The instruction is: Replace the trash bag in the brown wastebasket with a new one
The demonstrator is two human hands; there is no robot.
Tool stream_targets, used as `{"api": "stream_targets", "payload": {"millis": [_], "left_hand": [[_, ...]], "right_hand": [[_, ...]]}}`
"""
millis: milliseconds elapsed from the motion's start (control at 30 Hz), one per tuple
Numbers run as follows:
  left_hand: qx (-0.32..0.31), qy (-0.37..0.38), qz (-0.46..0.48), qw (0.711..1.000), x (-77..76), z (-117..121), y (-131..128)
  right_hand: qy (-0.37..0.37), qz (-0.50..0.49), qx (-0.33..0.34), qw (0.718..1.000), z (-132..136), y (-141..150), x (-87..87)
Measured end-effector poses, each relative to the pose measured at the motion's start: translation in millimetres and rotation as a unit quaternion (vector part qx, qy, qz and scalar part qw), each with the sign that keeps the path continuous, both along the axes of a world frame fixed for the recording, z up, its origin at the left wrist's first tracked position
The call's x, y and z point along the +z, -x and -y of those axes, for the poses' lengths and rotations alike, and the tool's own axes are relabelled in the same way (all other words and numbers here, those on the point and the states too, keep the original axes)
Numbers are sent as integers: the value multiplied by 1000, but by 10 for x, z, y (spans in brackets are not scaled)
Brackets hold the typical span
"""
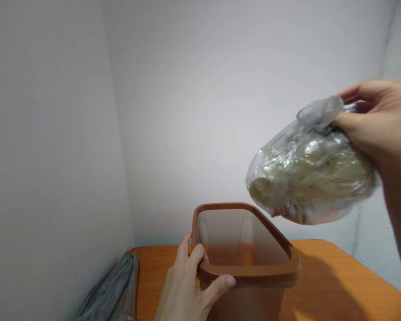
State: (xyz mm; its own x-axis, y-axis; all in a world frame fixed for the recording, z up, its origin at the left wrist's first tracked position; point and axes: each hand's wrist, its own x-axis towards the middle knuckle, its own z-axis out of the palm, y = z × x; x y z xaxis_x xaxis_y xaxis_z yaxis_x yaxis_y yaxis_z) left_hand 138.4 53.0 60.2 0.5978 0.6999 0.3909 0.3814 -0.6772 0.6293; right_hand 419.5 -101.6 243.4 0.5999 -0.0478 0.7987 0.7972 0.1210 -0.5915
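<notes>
A brown plastic bin (250,272) with a thick rim stands in the lower middle, its inside partly visible through the open top. My left hand (194,281) grips the near left corner of the rim, thumb outside and fingers over the edge. Up on the right, my right hand (377,120) pinches the gathered top of a translucent plastic bag (310,174). Yellowish-green stuff and a bit of red and dark printing show through the bag, but I cannot make out the contents. The bag hangs in the air, above and to the right of the bin.
The bin is on an orange-brown wooden table (324,267). At the lower left lies a folded dark grey plastic bag (113,285) against the wall. White walls (200,98) close in the table at the back and left, with another at the right.
</notes>
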Motion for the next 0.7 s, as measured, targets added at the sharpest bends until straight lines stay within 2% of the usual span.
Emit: {"api": "stream_targets", "payload": {"millis": [67, 167, 300, 400, 500, 600, 700], "left_hand": [[-4, 0, -3, 1000, 22, 31, -1], [2, -5, -2, 1000, 37, 52, 14], [3, -4, -8, 1000, 38, 74, 51], [-7, -5, -18, 1000, 50, 103, 69], [14, -10, -32, 999, 67, 138, 84], [44, -12, -45, 998, 48, 152, 121], [114, -63, 18, 991, 17, 128, 148]], "right_hand": [[23, 68, 20, 997, -135, 29, 131], [28, 96, 98, 990, -448, 33, 114], [76, 75, 214, 971, -853, 124, -186], [160, 73, 243, 954, -1030, 222, -462], [236, 81, 265, 931, -1113, 286, -682], [269, 86, 287, 915, -1136, 308, -841], [297, 97, 317, 896, -1122, 315, -974]]}}
